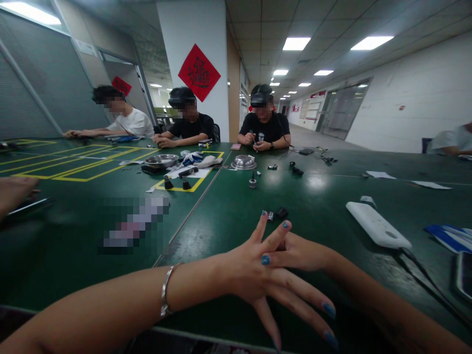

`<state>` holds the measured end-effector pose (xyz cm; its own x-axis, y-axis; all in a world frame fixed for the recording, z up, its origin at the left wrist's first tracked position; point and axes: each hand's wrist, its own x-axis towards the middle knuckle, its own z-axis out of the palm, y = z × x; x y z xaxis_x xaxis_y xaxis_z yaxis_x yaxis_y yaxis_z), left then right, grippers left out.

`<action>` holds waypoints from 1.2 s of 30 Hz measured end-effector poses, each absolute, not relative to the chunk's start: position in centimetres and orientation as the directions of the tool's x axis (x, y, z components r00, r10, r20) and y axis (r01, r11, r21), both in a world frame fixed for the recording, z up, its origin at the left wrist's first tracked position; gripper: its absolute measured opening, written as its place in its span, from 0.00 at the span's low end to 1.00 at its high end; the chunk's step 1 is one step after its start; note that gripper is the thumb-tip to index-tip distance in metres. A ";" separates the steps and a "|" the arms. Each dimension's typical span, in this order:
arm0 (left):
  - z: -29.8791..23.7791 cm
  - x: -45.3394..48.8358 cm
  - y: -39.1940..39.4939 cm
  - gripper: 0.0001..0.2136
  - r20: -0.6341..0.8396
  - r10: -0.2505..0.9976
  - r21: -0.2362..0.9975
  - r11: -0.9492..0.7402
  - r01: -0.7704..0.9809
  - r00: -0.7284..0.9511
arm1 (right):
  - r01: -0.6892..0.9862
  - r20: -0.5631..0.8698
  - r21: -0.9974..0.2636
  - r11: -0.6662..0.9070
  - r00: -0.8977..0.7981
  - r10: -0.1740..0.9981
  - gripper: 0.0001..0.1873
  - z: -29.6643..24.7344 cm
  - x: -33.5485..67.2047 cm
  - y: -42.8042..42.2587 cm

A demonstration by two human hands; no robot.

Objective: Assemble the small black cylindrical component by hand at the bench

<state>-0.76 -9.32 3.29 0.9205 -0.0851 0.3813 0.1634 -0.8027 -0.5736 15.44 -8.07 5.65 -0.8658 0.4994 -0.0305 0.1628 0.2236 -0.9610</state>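
Observation:
My left hand (254, 270) is stretched over the table with its fingers spread and nothing held in it. Its nails are blue, and a silver bracelet (166, 292) circles the wrist. My right hand (304, 253) reaches in from the right and meets it; one blue-nailed finger lies across the back of the left hand near the finger bases. The other right fingers are mostly hidden behind the left hand, and the hold looks closed around it. Just beyond the fingertips lie a small metal piece (271, 216) and a small black part (282, 212).
A white power strip (378, 225) with a black cable lies right, near a blue-and-white packet (450, 237). Metal bowls (243, 162), cloths and small parts sit farther off. Another person's hand (16, 194) shows at the left edge. Several people sit around the green table (206, 221).

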 end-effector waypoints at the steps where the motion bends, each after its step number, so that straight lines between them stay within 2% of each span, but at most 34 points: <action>1: 3.2 -0.8 -9.4 0.41 0.388 -0.083 -0.570 -0.804 0.169 0.918 | 0.161 -0.037 -0.963 0.215 -0.872 0.489 0.30 5.8 15.6 -8.0; 10: 3.8 -0.7 -9.8 0.34 0.344 -0.100 -0.556 -0.823 0.117 0.934 | 0.270 -0.112 -0.896 0.354 -0.906 0.407 0.26 7.1 17.3 -7.2; 15: 3.9 0.3 -10.6 0.38 0.432 -0.040 -0.550 -0.804 0.227 0.901 | 0.254 -0.130 -0.925 0.283 -0.911 0.391 0.21 8.2 17.3 -7.6; 18: 4.1 0.4 -10.8 0.37 0.455 0.013 -0.552 -0.781 0.293 0.891 | 0.286 -0.157 -0.906 0.311 -0.912 0.380 0.22 8.9 19.1 -6.9; 20: 4.3 0.1 -10.7 0.37 0.473 0.044 -0.551 -0.764 0.335 0.880 | 0.319 -0.137 -0.895 0.311 -0.861 0.490 0.22 9.2 21.2 -5.9; 23: 4.4 -0.6 -10.4 0.36 0.489 0.037 -0.562 -0.751 0.347 0.872 | 0.185 0.092 -0.949 0.256 -0.611 0.786 0.22 9.5 24.1 -4.6; 25: 4.2 -0.8 -10.3 0.35 0.489 0.006 -0.568 -0.756 0.324 0.872 | 0.114 0.137 -0.967 0.228 -0.522 0.842 0.19 9.5 24.7 -4.3; 28: 4.0 -0.7 -10.5 0.36 0.483 -0.020 -0.556 -0.780 0.289 0.875 | 0.158 0.124 -0.950 0.269 -0.599 0.791 0.16 9.2 23.4 -4.8; 32: 4.3 -0.5 -10.9 0.40 0.425 0.030 -0.544 -0.790 0.282 0.905 | 0.204 0.073 -0.880 0.428 -0.834 0.548 0.19 8.0 19.4 -6.8; 34: 4.5 -0.5 -11.1 0.40 0.356 0.050 -0.561 -0.787 0.256 0.933 | 0.235 0.072 -0.850 0.471 -0.834 0.547 0.19 7.4 17.8 -7.6; 36: 4.7 -0.4 -11.2 0.40 0.326 0.049 -0.580 -0.778 0.241 0.944 | 0.224 0.090 -0.813 0.537 -0.863 0.497 0.17 7.1 16.9 -8.0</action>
